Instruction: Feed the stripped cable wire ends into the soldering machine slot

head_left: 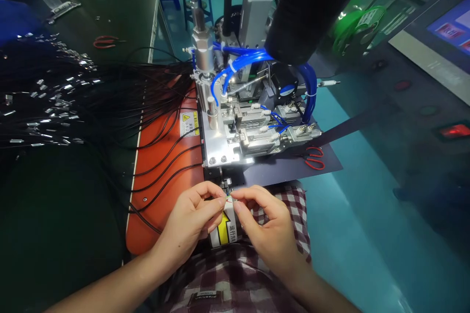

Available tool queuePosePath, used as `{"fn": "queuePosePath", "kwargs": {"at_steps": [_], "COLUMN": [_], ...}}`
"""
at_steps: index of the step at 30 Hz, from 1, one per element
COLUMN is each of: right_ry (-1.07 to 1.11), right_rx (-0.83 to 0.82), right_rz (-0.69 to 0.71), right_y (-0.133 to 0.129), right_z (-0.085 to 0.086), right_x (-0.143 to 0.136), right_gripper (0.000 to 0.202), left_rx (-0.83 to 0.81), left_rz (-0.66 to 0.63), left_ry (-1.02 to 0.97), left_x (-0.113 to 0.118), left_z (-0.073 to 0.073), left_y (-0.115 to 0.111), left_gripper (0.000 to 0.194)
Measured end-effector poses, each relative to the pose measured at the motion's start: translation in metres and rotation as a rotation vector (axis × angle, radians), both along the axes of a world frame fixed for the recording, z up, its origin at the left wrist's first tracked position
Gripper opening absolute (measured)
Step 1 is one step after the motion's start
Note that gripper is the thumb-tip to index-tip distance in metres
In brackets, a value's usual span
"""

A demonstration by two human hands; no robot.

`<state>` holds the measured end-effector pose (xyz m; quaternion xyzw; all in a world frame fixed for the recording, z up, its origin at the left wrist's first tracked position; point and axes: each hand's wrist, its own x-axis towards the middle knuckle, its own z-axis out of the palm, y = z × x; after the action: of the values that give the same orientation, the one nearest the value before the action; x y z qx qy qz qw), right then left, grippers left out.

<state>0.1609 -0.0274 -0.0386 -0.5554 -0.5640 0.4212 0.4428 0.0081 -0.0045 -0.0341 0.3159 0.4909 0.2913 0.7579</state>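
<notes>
I pinch a thin cable end between the fingertips of both hands, just in front of the machine's front edge and above the yellow arrow label. The wire tip is tiny; I see flecks of red and green at it but cannot tell more. My left hand is closed to a pinch, thumb and forefinger meeting on the cable from the left, the other fingers curled under. My right hand pinches the same spot from the right, thumb and forefinger pressed together, the remaining fingers loosely bent. The two pinches nearly touch.

Directly behind my hands stands the metal fixture machine with its blue air hoses looping over the top and a silver cylinder upright at its left. Red-handled scissors lie on the dark mat to the right of the machine. To the left, an orange pad carries black cables that fan out across the bench, their metal ends glinting. My checked shirt fills the space beneath my wrists.
</notes>
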Motion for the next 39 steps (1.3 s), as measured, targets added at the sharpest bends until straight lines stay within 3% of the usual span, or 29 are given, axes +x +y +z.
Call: {"fn": "queuePosePath", "kwargs": {"at_steps": [21, 31, 39], "right_ry": [-0.182, 0.003, 0.028], "right_rx": [0.225, 0.026, 0.017], "right_rz": [0.028, -0.027, -0.099], "right_y": [-0.011, -0.001, 0.0], "right_z": [-0.002, -0.005, -0.007], "right_x": [-0.001, -0.01, -0.003], "right_gripper": [0.022, 0.009, 0.008], "left_rx": [-0.007, 0.006, -0.008], "left_rz": [0.028, 0.017, 0.017], "left_ry": [-0.001, -0.009, 0.02], "left_x": [0.001, 0.001, 0.002], "left_z": [0.0, 0.001, 0.002], "left_y": [0.001, 0.001, 0.002], "left_gripper": [0.015, 0.015, 0.014]}}
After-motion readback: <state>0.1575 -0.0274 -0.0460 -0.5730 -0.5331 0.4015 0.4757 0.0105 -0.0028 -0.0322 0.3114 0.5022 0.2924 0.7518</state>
